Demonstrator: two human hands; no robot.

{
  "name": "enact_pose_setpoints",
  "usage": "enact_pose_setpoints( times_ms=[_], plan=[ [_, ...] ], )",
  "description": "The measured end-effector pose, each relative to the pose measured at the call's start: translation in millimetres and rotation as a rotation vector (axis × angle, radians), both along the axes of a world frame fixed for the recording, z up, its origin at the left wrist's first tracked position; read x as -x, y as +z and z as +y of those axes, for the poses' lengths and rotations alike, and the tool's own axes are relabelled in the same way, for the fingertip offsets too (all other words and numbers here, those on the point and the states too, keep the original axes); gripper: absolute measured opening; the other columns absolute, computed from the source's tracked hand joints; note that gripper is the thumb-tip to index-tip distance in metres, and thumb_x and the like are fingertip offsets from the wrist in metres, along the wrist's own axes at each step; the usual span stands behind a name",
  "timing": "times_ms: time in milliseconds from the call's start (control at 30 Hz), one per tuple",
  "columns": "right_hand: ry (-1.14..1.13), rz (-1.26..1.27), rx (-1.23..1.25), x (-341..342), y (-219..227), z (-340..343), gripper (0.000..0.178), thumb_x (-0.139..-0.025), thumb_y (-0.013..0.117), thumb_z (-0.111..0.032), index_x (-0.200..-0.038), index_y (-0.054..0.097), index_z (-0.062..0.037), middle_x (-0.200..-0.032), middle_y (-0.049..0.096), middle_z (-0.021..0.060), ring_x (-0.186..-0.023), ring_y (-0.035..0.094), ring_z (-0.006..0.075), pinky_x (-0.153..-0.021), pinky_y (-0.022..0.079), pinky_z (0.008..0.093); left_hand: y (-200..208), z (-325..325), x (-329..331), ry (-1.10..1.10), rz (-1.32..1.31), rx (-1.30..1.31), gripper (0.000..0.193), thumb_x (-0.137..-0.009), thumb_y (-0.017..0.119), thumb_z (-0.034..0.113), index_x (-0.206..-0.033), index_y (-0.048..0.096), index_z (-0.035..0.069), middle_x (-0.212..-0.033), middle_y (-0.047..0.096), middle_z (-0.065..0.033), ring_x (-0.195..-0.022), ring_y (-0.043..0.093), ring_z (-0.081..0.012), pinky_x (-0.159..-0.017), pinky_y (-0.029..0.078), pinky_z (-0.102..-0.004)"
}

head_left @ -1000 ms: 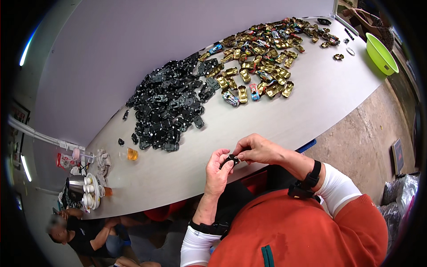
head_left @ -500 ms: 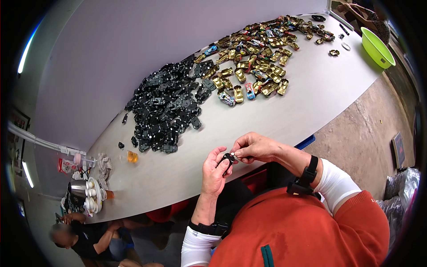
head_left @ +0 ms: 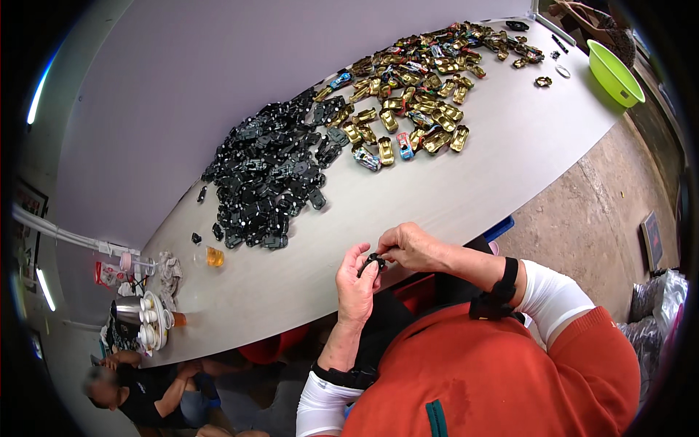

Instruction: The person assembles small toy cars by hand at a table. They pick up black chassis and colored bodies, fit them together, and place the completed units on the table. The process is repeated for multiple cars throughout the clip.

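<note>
Just over the table's near edge, my left hand (head_left: 354,293) grips a small black toy car chassis (head_left: 372,263) between thumb and fingers. My right hand (head_left: 411,247) is closed in a pinch against the chassis's right side. Whatever sits in that pinch is hidden by the fingers. Beyond my hands, to the left, lies a heap of black toy car chassis (head_left: 266,178). A pile of toy car bodies (head_left: 437,116), mostly gold with some coloured ones, spreads farther back to the right.
The pale table (head_left: 466,182) runs along a wall. A green basin (head_left: 615,73) stands at its far right end. To the left are a glass of amber drink (head_left: 215,256), a cloth (head_left: 170,273) and a tray of white cups (head_left: 162,331). Another person (head_left: 145,386) sits at lower left.
My right fingers have closed in against the chassis, and the small white piece seen at their tips is now out of sight. The chassis has tilted in my left hand.
</note>
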State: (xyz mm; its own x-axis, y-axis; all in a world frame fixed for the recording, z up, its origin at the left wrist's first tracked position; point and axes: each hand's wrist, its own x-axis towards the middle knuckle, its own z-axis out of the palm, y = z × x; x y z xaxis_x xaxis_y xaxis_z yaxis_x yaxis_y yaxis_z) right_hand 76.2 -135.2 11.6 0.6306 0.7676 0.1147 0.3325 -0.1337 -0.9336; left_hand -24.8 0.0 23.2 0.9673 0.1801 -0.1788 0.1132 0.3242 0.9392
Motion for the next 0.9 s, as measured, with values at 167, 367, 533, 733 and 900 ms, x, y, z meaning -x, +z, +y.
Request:
enact_pose_setpoints(
  times_ms=[167,367,533,733,900],
  plan=[
    [0.067,0.653,-0.143,-5.9,12.4,-14.6,0.013,-0.086,0.051,-0.007,-0.090,0.062,-0.0020,-0.068,0.056,0.0003,-0.059,0.052,0.0077,-0.053,0.042,0.0213,15.2,0.0,1.4,0.009,-0.014,0.042,0.038,-0.085,0.051,0.000,-0.120,0.037,-0.005,-0.080,0.057,-0.0101,-0.054,0.045,-0.0058,-0.044,0.033,-0.0159],
    [-0.272,0.677,-0.327,-28.9,11.5,-38.4,0.010,-0.092,0.040,-0.011,-0.097,0.045,-0.0041,-0.071,0.057,0.0054,-0.056,0.057,0.0122,-0.051,0.042,0.0219,15.2,-0.5,33.3,-0.551,0.169,-0.075,0.024,-0.085,0.050,0.001,-0.109,0.053,0.001,-0.083,0.059,-0.0044,-0.053,0.045,-0.0045,-0.046,0.035,-0.0175],
    [-0.365,0.447,0.034,-39.6,12.6,-43.9,0.010,-0.085,0.046,-0.007,-0.092,0.051,-0.0017,-0.073,0.058,0.0083,-0.059,0.060,0.0154,-0.054,0.048,0.0264,-94.6,-5.1,40.0,-0.644,0.524,-0.104,0.024,-0.088,0.054,0.015,-0.107,0.053,0.001,-0.075,0.054,-0.0021,-0.051,0.048,-0.0067,-0.045,0.039,-0.0189],
    [-0.387,-0.269,0.221,-95.6,5.3,-14.2,0.031,-0.072,0.068,-0.015,-0.094,0.053,0.0000,-0.082,0.059,0.0147,-0.079,0.059,0.0336,-0.072,0.048,0.0387,-196.9,0.1,15.7,-0.479,0.206,-0.858,0.063,-0.080,0.063,0.035,-0.128,0.038,0.003,-0.119,0.049,-0.0173,-0.100,0.055,-0.0260,-0.078,0.048,-0.0359],
    [-0.497,-0.557,0.469,-113.7,18.7,39.5,0.037,-0.072,0.067,-0.016,-0.097,0.043,-0.0023,-0.093,0.055,0.0170,-0.086,0.058,0.0366,-0.073,0.047,0.0447,-73.0,1.9,47.6,-0.839,0.286,-0.615,0.039,-0.084,0.059,0.018,-0.116,0.051,-0.002,-0.091,0.063,-0.0107,-0.079,0.061,-0.0152,-0.067,0.050,-0.0281]
  ],
)
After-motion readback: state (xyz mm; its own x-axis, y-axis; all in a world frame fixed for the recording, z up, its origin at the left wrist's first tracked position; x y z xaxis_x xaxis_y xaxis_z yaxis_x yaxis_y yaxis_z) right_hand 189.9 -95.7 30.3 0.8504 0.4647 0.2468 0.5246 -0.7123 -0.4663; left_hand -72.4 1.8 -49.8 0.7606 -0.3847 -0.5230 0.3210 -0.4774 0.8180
